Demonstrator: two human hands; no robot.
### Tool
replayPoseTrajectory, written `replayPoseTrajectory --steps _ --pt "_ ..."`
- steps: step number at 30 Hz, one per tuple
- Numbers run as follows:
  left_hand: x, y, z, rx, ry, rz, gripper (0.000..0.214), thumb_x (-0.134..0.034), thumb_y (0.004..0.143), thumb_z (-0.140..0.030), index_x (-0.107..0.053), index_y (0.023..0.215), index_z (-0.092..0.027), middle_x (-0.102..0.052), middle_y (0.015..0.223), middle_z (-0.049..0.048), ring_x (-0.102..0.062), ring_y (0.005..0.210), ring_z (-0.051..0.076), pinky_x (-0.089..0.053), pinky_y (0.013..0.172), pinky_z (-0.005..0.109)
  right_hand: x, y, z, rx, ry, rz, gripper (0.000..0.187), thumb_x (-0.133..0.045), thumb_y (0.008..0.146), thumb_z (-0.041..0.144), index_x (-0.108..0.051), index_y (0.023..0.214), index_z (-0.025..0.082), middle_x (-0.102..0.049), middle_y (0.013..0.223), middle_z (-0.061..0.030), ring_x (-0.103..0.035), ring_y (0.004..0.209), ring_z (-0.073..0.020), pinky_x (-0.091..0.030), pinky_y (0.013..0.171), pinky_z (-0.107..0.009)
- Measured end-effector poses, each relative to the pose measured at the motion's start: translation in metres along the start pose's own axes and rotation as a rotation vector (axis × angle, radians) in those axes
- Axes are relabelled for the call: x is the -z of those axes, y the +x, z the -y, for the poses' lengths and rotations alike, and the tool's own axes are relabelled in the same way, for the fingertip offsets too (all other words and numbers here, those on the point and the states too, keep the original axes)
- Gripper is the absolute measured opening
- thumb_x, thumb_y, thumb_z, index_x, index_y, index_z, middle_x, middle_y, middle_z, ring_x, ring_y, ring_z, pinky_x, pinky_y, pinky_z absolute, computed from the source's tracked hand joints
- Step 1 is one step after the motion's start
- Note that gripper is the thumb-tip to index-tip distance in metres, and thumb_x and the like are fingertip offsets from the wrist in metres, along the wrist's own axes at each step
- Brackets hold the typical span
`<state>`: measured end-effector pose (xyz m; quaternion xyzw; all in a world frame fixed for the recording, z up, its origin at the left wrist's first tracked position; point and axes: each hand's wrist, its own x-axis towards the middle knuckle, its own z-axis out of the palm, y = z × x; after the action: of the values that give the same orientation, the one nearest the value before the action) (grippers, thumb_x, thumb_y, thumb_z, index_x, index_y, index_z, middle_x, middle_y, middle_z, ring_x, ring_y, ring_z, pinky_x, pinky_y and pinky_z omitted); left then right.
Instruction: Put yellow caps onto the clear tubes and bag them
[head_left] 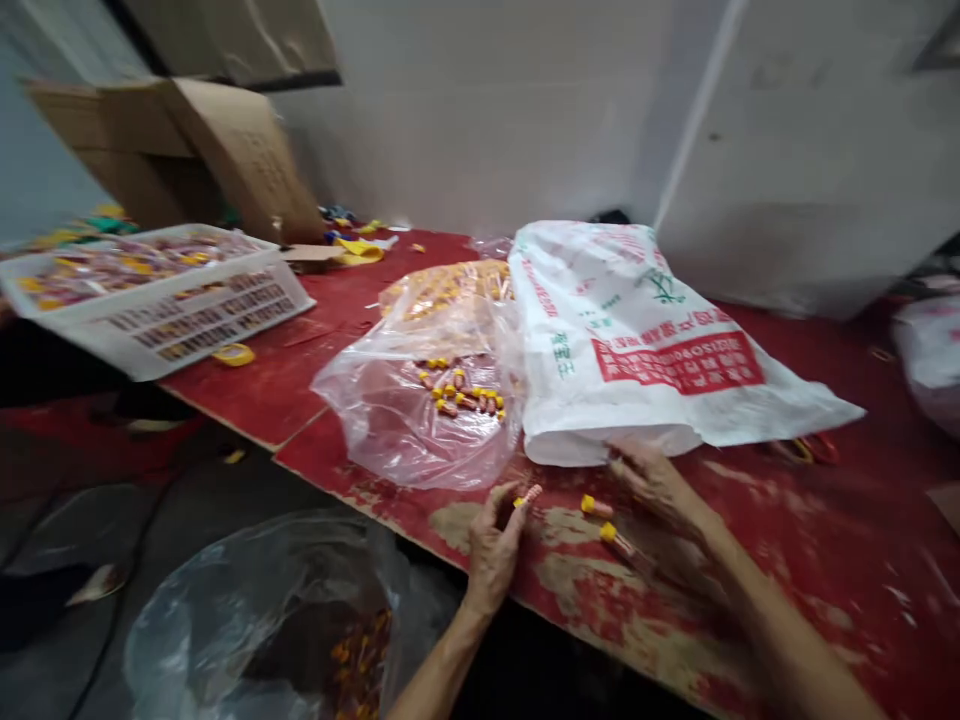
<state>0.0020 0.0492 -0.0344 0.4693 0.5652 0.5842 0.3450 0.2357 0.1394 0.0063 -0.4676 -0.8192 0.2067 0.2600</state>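
My left hand (495, 545), at the front edge of the red table, pinches a small pink cylinder with a yellow end (529, 496) between thumb and fingers. My right hand (656, 485) is at the open mouth of a white woven sack (615, 300) with red and green print; its fingers are smeared by motion, so what they grip cannot be told. Between my hands lie two yellow-capped pink pieces (598, 507), apart from each other. Left of the sack, a clear plastic bag (375, 420) holds many such pieces.
A white plastic basket (217, 320) full of wrapped pieces stands at the left, before an open cardboard box (232, 150). A yellow tape roll (234, 355) lies by it. Below the table edge is a large clear bag (217, 600) with yellow-orange pieces. A white wall (487, 130) stands behind.
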Motion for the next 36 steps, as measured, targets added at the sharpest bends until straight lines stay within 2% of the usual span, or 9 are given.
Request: replayPoseTrajectory --steps 4,7,13,19,22,25,28,32,36 --pt "-0.015 -0.005 -0.022 0.072 -0.126 0.221 0.025 -0.066 0.076 -0.039 -0.067 0.087 -0.017 -0.065 0.079 0.0018 -0.061 0.068 0.013 -0.052 0.061 0.023 -0.001 -0.048 0.033 0.052 0.166 0.156 0.029 -0.043 0.094 0.033 -0.058 0.118 0.024 -0.061 0.106 -0.0058 -0.059 0.095 -0.0168 -0.048 0.083 -0.028" --pt "-0.026 -0.013 -0.036 -0.031 -0.086 0.360 0.019 -0.065 0.077 -0.036 -0.072 0.083 -0.019 -0.069 0.084 0.0050 -0.064 0.080 0.017 -0.053 0.075 0.027 -0.005 -0.063 0.048 0.096 0.140 0.142 0.031 -0.042 0.095 0.032 -0.056 0.122 0.025 -0.061 0.111 -0.0070 -0.057 0.103 -0.0187 -0.046 0.090 -0.033" --pt "-0.035 -0.045 -0.033 0.055 -0.023 0.251 0.035 -0.052 0.086 -0.032 -0.062 0.118 -0.022 -0.066 0.117 0.0076 -0.062 0.108 0.022 -0.048 0.094 0.035 -0.032 -0.077 0.059 0.137 0.099 0.012 0.031 -0.038 0.095 0.025 -0.055 0.120 0.021 -0.060 0.115 -0.0097 -0.055 0.108 -0.0220 -0.048 0.090 -0.038" --pt "-0.031 -0.058 -0.042 0.033 0.045 0.358 0.039 -0.044 0.089 -0.025 -0.057 0.125 -0.020 -0.065 0.119 0.0081 -0.062 0.107 0.020 -0.049 0.093 0.032 -0.067 -0.084 0.076 -0.013 0.170 -0.209 0.031 -0.038 0.093 0.029 -0.061 0.112 0.020 -0.065 0.099 -0.0099 -0.062 0.091 -0.0224 -0.052 0.080 -0.038" --pt "-0.024 -0.033 -0.048 -0.087 0.144 0.400 0.036 -0.048 0.086 -0.024 -0.062 0.119 -0.018 -0.069 0.111 0.0076 -0.064 0.102 0.020 -0.050 0.090 0.030 -0.057 -0.082 0.068 -0.150 0.315 -0.191 0.033 -0.042 0.092 0.040 -0.063 0.106 0.020 -0.066 0.100 -0.0082 -0.062 0.094 -0.0213 -0.052 0.082 -0.033" --pt "-0.003 0.020 -0.046 -0.211 0.443 0.108 0.030 -0.045 0.088 -0.025 -0.065 0.109 -0.017 -0.071 0.102 0.0079 -0.065 0.095 0.019 -0.051 0.084 0.030 -0.026 -0.083 0.030 -0.376 0.320 -0.289 0.042 -0.043 0.088 0.052 -0.062 0.107 0.020 -0.067 0.103 -0.0077 -0.063 0.093 -0.0227 -0.052 0.081 -0.033" --pt "0.032 0.088 -0.034 -0.232 0.806 -0.139 0.028 -0.039 0.087 -0.016 -0.065 0.098 -0.015 -0.068 0.095 0.0114 -0.061 0.091 0.023 -0.048 0.081 0.034 0.004 -0.087 -0.035 -0.527 -0.036 -0.435 0.052 -0.041 0.080 0.059 -0.062 0.107 0.019 -0.063 0.114 -0.0117 -0.059 0.101 -0.0312 -0.049 0.084 -0.044" --pt "0.075 0.159 -0.010 -0.242 0.874 -0.074 0.030 -0.041 0.077 -0.004 -0.065 0.091 -0.016 -0.064 0.109 0.0156 -0.053 0.104 0.030 -0.041 0.090 0.045 0.023 -0.097 -0.096 -0.447 -0.382 -0.359 0.049 -0.030 0.084 0.048 -0.062 0.106 0.019 -0.062 0.111 -0.0143 -0.058 0.099 -0.0315 -0.046 0.083 -0.047" --pt "0.088 0.189 0.012 -0.273 0.897 0.057 0.021 -0.044 0.074 -0.008 -0.063 0.077 -0.018 -0.066 0.102 0.0167 -0.052 0.104 0.033 -0.040 0.088 0.048 0.015 -0.080 -0.085 -0.328 -0.651 -0.351 0.038 -0.031 0.088 0.033 -0.062 0.105 0.018 -0.062 0.108 -0.0147 -0.054 0.097 -0.0313 -0.042 0.085 -0.051"
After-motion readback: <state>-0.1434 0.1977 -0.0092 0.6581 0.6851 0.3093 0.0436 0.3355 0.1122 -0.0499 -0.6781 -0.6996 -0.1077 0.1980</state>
